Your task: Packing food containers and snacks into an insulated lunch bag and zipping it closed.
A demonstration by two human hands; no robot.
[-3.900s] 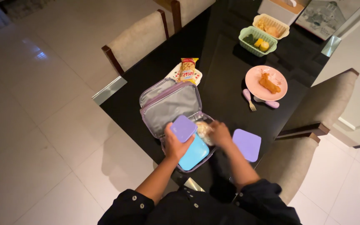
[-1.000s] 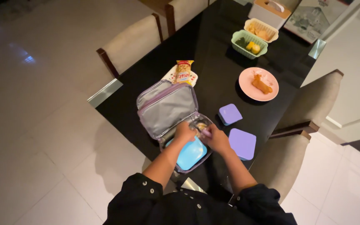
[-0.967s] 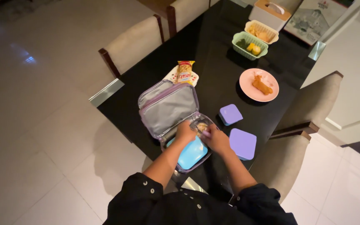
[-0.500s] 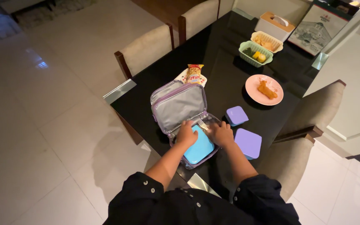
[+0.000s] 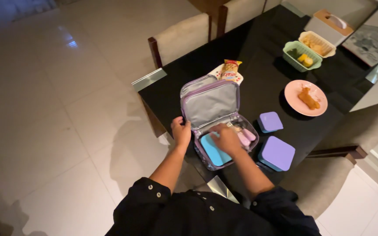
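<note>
An open purple lunch bag (image 5: 209,99) stands at the near corner of the black table (image 5: 259,65), its lid raised. Inside it lie a blue container (image 5: 211,154) and a pink fork and spoon (image 5: 244,136). My left hand (image 5: 181,131) grips the bag's left rim. My right hand (image 5: 226,139) rests inside the bag on the blue container, just left of the cutlery, and holds nothing that I can see. A small purple box (image 5: 270,121) and a larger purple box (image 5: 277,153) sit to the right of the bag.
Behind the bag a snack packet (image 5: 229,70) lies on a white plate. Further back are a pink plate (image 5: 295,89) with fried food, a green basket (image 5: 302,49), a cream basket (image 5: 316,43) and a tissue box (image 5: 331,24). Upholstered chairs (image 5: 182,37) surround the table.
The pink fork and spoon now lie in the bag beside the blue container. My left hand moved from the blue container to the bag's left rim. The view shifted left.
</note>
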